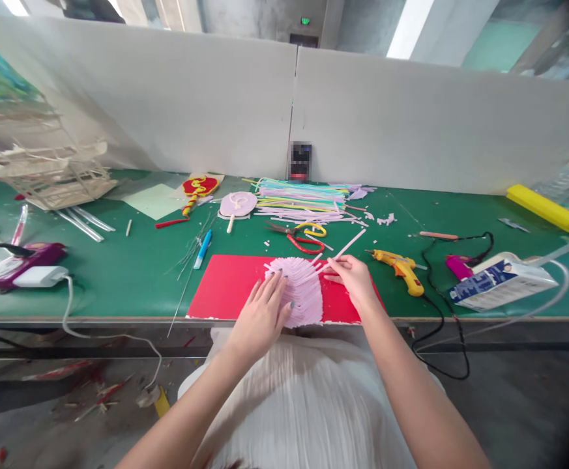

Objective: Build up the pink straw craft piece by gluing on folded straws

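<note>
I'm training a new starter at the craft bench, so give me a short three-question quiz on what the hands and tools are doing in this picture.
1. True or false: the left hand lies flat, fingers spread, on the fan of pink straws.
2. The right hand: A hangs empty; B pinches a single pink straw; C is out of view.
3. Fill in: the yellow glue gun lies on the green table to the ____ of the red sheet.

Key: 1 true; 2 B; 3 right.
</note>
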### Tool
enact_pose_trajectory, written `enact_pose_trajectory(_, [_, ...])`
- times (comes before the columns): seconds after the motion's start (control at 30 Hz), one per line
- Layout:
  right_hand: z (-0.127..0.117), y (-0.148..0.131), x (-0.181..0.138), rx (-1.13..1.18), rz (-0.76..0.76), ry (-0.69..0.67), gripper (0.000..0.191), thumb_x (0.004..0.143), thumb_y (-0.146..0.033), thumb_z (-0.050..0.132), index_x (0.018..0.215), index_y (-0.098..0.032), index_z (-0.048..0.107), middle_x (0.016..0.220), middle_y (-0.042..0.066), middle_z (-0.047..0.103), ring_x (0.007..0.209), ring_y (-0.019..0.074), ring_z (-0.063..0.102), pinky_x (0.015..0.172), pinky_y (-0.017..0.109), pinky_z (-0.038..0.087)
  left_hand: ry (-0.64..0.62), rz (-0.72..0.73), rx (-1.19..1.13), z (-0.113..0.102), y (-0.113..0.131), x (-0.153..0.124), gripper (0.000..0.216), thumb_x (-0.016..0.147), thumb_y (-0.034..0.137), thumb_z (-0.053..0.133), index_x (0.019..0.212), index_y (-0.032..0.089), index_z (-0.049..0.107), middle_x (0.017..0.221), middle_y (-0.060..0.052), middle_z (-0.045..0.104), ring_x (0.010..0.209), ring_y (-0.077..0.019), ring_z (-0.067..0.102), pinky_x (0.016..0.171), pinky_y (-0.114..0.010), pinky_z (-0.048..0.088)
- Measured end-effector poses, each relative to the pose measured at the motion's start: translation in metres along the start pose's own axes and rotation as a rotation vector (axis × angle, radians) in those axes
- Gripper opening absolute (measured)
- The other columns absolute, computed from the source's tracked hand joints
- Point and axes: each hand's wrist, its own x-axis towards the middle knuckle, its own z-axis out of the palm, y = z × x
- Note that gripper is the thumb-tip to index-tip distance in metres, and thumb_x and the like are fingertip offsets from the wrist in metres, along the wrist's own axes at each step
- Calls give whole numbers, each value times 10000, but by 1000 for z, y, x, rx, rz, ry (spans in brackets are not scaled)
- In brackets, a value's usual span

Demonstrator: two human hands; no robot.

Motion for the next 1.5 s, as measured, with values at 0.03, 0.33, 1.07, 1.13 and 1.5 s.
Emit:
enact_pose_trajectory(0.03, [0, 0, 0, -1, 0, 2, 292, 654, -360, 796, 758, -173, 598, 650, 11, 687, 662, 174, 711, 621, 278, 625, -7, -13, 19, 1, 1, -3, 482, 991, 336, 326, 1414, 112, 384, 1493, -168, 380, 1390, -268, 339, 1117, -482, 320])
enact_pose_trajectory(0.33, [0, 3, -1, -14, -26, 31, 300, 647, -358, 793, 758, -182, 577, 633, 2, 683, 655, 184, 717, 598, 276, 624, -83, -116, 126, 8, 13, -9, 569, 968, 419, 401, 1428, 87, 375, 1499, -186, 356, 1381, -303, 350, 1106, -471, 340])
enact_pose_trajectory(1.07, [-1, 4, -2, -98, -68, 37, 292, 667, -394, 752, 760, -195, 560, 623, -12, 660, 639, 178, 706, 575, 278, 613, -39, -58, 218, 4, 14, 2, 461, 954, 401, 447, 1395, 268, 468, 1458, -165, 428, 1274, -334, 456, 977, -478, 415])
enact_pose_trajectory(1.13, [-1, 4, -2, -102, -71, 36, 306, 668, -405, 754, 761, -192, 554, 624, -13, 657, 636, 176, 705, 569, 277, 612, -43, -51, 216, 3, 14, 1, 453, 955, 402, 441, 1389, 276, 477, 1457, -171, 425, 1266, -339, 461, 971, -482, 416])
enact_pose_trajectory(1.5, [4, -2, 4, -226, -62, 41, 280, 686, -351, 755, 707, -194, 524, 574, -10, 636, 551, 166, 684, 440, 231, 568, -18, -48, 200, 5, 14, 0, 432, 949, 387, 455, 1360, 269, 514, 1450, -181, 431, 1262, -357, 461, 974, -499, 406])
